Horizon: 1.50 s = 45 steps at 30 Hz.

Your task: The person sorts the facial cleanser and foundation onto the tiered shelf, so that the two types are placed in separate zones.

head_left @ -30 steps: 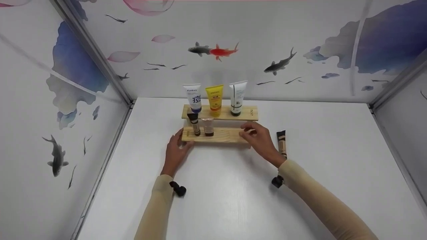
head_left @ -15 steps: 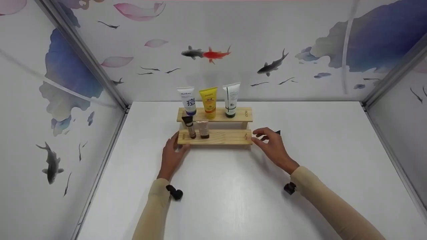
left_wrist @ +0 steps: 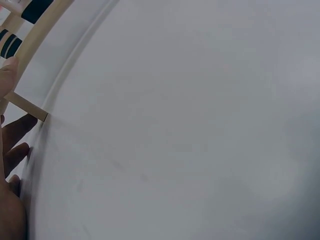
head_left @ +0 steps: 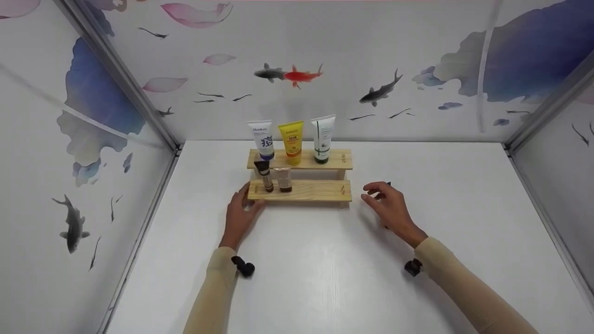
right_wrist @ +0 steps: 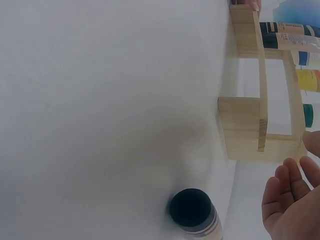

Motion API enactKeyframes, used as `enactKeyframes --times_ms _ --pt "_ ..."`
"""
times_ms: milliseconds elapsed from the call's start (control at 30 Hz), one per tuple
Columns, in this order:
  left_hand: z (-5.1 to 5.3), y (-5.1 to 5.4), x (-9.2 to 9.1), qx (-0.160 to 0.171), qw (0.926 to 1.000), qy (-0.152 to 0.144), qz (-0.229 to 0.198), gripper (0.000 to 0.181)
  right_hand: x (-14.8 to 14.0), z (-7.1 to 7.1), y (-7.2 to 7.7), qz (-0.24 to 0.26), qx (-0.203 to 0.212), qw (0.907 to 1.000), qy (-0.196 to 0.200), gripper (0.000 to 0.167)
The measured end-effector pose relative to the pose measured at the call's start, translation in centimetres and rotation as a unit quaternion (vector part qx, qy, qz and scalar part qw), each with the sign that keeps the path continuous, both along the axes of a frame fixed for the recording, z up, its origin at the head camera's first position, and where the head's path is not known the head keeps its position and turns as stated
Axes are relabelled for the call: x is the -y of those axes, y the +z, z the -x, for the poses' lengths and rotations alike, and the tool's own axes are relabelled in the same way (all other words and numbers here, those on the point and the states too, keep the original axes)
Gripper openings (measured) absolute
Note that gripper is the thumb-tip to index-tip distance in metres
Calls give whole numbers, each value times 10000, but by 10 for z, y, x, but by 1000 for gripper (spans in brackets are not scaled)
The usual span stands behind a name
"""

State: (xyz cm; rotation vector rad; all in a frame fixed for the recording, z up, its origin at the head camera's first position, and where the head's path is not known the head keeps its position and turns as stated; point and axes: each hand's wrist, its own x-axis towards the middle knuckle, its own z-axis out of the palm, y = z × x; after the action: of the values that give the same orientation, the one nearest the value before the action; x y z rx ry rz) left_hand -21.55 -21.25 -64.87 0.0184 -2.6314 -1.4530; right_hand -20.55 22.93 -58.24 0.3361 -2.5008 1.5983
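A two-tier wooden rack (head_left: 320,191) stands on the white table. Its lower step carries a small black-and-beige tube (head_left: 266,178) and a pinkish tube (head_left: 285,181), both at the left. My left hand (head_left: 239,218) grips the left end of that step; in the left wrist view the thumb (left_wrist: 7,77) touches the board, with fingers by the leg. Apart from the rack's right end, my right hand (head_left: 391,208) hovers with loosely bent fingers and holds nothing. Beneath it is another tube (right_wrist: 192,209), mostly hidden in the head view, its black cap showing in the right wrist view.
On the upper step stand a white-and-blue tube (head_left: 263,139), a yellow tube (head_left: 292,141) and a white tube with a dark green cap (head_left: 323,139). Printed wall panels (head_left: 185,46) enclose the table (head_left: 306,269) at the back and sides.
My right hand has moved off the lower step's right end and out to the right, over the loose tube. The left hand stays at the rack's left end. The head view has shifted slightly.
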Motion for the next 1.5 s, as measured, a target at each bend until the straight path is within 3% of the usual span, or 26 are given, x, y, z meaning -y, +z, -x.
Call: enactKeyframes --times_ms 167,400,533,1033,1500 --pt "0 0 -1 50 10000 -1 -58 95 -8 -4 -3 -4 33 10000 -47 25" --pt "1 -2 1 -196 9998 -88 -33 88 -19 -8 -9 -29 58 10000 -39 26" --pt "2 -3 1 -165 9998 -77 -6 87 -23 -11 -12 -36 157 9998 -74 26" --pt "0 -1 1 -103 9999 -86 -64 87 -44 -13 -22 -163 -161 9990 -382 24" --pt "2 0 -1 49 9999 49 146 82 -58 -16 -29 -260 248 9983 -469 26"
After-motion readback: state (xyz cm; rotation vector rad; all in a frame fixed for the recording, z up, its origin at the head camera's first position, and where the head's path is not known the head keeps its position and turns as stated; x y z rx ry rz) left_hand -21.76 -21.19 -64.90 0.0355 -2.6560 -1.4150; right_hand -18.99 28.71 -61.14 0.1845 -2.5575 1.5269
